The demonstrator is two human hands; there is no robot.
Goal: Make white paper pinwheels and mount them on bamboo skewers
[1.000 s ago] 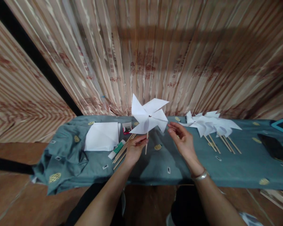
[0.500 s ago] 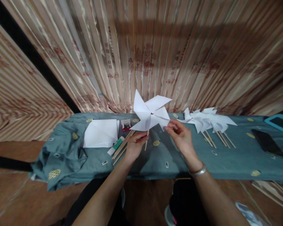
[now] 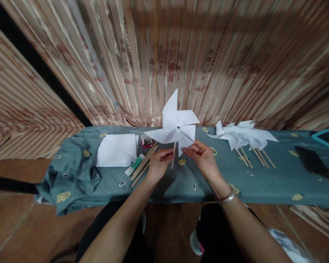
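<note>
A white paper pinwheel [image 3: 171, 126] with a small metal pin at its centre stands upright over the middle of the table. My left hand [image 3: 160, 164] is closed around its thin wooden stick [image 3: 174, 148], below the blades. Close by on the right, my right hand [image 3: 201, 159] has thumb and fingertips drawn together at the edge of the lower blade. Left of my left hand lie several loose wooden sticks [image 3: 142, 163], a green and white glue box [image 3: 135, 164] and a small red box of dark pins [image 3: 146, 141].
A stack of white paper [image 3: 116, 149] lies on the left of the cloth-covered table [image 3: 222, 190]. Several finished pinwheels [image 3: 244, 135] overlap on the right. Beyond them are a black phone [image 3: 314, 162] and a blue-edged device [image 3: 327, 138]. A patterned curtain [image 3: 164, 54] hangs behind.
The pinwheel's blades have turned about the pin, so one now points up and another down. My right hand has shifted slightly left, to the lower blade. My left hand keeps its hold.
</note>
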